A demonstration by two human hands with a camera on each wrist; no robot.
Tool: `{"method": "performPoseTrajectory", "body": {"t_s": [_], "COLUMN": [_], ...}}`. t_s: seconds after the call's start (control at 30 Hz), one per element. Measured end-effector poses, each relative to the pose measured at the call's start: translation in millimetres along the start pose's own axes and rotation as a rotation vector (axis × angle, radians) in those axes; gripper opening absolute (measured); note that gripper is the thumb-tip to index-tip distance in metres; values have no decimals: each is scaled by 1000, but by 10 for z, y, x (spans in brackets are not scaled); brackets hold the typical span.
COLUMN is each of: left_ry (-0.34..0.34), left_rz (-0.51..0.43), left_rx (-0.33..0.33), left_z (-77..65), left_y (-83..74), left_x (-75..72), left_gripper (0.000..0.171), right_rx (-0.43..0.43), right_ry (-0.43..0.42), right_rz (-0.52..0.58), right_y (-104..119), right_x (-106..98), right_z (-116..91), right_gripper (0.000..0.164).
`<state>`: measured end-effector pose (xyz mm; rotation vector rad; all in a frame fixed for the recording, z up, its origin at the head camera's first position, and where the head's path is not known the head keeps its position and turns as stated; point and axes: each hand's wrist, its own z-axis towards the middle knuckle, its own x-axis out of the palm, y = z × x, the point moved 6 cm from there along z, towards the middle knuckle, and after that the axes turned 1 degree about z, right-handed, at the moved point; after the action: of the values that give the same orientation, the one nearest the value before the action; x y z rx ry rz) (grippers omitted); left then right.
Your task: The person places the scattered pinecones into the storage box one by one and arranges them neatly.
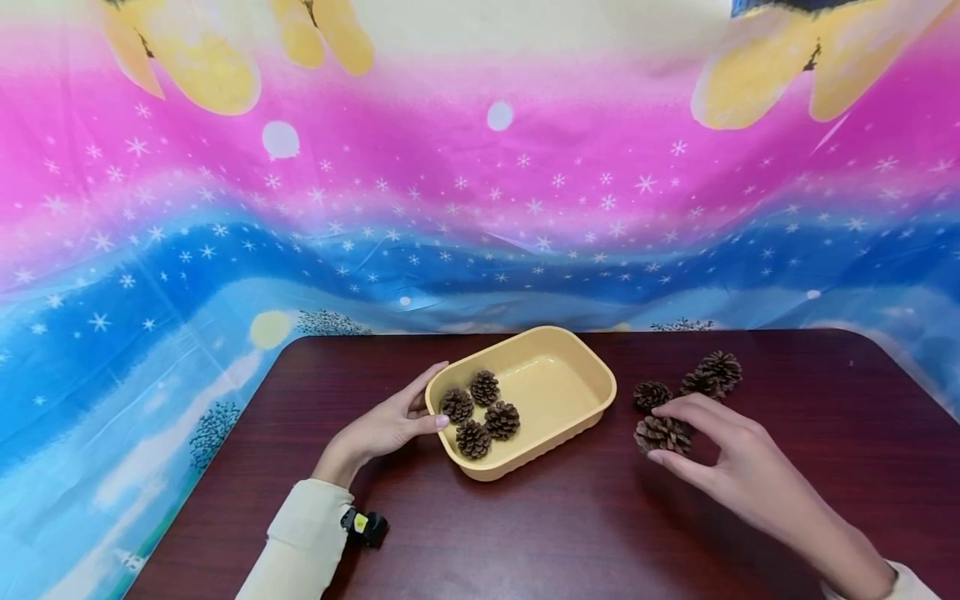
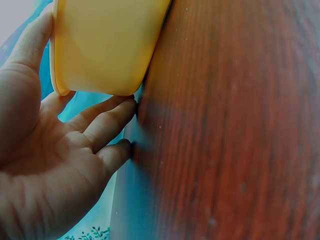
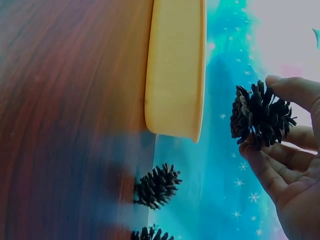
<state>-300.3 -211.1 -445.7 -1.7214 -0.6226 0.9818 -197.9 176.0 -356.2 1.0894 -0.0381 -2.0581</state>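
A pale yellow plastic basin [image 1: 555,433] sits at an angle on the table, with several brown pine cones [image 1: 484,387] gathered at its left end. My left hand [image 1: 390,425] grips that end, thumb over the rim and fingers along the outer wall. In the left wrist view, fingertips [image 2: 129,107] reach down to the basin's lower edge by the tabletop. To the basin's right, my right hand [image 1: 738,454] pinches one pine cone [image 1: 663,435] between thumb and fingers. The right wrist view shows this pine cone [image 3: 261,116] raised above the tabletop.
Three more pine cones lie on the table beyond my right hand, one pine cone [image 1: 651,395] apart from the other two [image 1: 718,371]. The dark red-brown table [image 1: 480,550] has rounded far corners. A colourful snowflake-patterned cloth [image 1: 450,217] hangs behind it.
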Motion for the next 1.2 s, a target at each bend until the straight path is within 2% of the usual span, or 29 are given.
{"method": "performPoseTrajectory", "body": {"t_s": [0.3, 0.73, 1.0, 1.2], "left_ry": [-2, -3, 4, 8], "left_rz": [2, -4, -10, -16], "left_rx": [-10, -19, -4, 0], "left_z": [-1, 9, 11, 5], "left_y": [-2, 4, -1, -1], "left_x": [-1, -6, -2, 4], "left_gripper": [93, 92, 91, 91], "right_rx": [-36, -54, -70, -84], "right_ry": [-17, -2, -22, -5], "right_rz": [19, 54, 99, 108], "right_y": [71, 127, 182, 239], "right_x": [65, 177, 254, 331], "right_z": [124, 277, 366, 422], "right_gripper": [58, 49, 51, 51]}}
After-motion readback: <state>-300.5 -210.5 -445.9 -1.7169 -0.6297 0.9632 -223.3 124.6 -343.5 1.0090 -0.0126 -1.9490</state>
